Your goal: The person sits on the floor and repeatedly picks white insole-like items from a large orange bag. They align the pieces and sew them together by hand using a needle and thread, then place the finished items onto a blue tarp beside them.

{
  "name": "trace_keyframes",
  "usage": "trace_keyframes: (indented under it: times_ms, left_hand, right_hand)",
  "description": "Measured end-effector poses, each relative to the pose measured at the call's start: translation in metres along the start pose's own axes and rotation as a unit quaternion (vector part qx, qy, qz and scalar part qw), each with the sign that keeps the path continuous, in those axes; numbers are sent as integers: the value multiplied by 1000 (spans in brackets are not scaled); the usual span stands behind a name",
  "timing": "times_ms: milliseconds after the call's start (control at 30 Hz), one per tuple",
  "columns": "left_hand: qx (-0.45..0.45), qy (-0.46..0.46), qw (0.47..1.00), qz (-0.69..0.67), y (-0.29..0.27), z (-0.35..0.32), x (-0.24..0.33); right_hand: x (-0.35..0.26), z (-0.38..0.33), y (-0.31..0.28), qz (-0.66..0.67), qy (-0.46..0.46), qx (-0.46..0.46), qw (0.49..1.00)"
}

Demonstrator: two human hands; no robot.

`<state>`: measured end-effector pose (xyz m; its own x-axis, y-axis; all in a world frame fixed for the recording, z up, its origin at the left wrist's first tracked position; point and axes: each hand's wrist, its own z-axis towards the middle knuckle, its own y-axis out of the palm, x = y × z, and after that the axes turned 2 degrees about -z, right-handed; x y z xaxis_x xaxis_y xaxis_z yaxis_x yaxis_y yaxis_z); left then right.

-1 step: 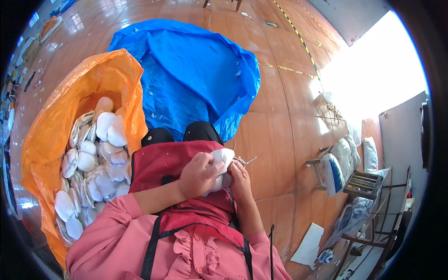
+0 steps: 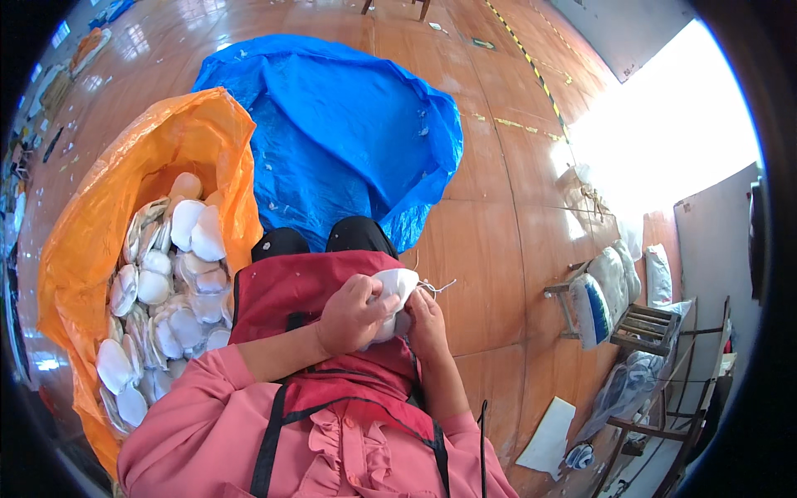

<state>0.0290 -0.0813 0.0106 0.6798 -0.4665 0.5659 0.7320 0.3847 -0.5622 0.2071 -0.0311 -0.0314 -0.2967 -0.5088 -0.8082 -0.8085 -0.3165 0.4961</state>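
Above my lap, both hands are on a white, soft-looking cup-shaped pad [image 2: 398, 283]. My left hand [image 2: 355, 314] is closed on its left side, with bent fingers pressed to it. Thumb and fingers of my right hand [image 2: 426, 322] pinch its lower right edge. Thin white strings [image 2: 436, 288] stick out to the right from beside the right fingertips. Part of the pad is hidden behind my fingers, so I cannot tell whether it is one layer or several. Beneath lies the red apron [image 2: 290, 278] over my legs.
An orange sack [image 2: 75, 249] on the left gapes open, holding many white and beige rounded pads [image 2: 155, 286]. Ahead of my knees spreads a blue plastic sack [image 2: 340, 124]. To the right are a stool with cushions [image 2: 614, 282], a white sheet [image 2: 546, 436] and a metal rack [image 2: 697, 407].
The pad's upper edge has shifted very slightly between my fingers. Both hands otherwise keep their place.
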Motion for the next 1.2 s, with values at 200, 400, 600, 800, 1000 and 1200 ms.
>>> trace_keyframes:
  times_ms: [200,400,600,800,1000,1200]
  left_hand:
    - [26,131,987,87,-13,-12,-8]
    - [26,108,990,84,-23,-8,-21]
    - [47,69,995,47,-28,-20,-10]
    - [31,-5,999,-26,-40,0,4]
    - [48,-226,965,-125,-41,-4,-3]
    - [86,-178,977,-77,-37,3,-7]
  right_hand:
    - [-11,-8,27,-7,49,16,999]
    - [6,-4,30,36,27,-26,999]
    - [-14,9,52,68,43,0,997]
    - [-11,17,41,57,32,-65,996]
    - [3,22,43,31,-22,-52,998]
    - [2,24,49,-20,-12,-80,996]
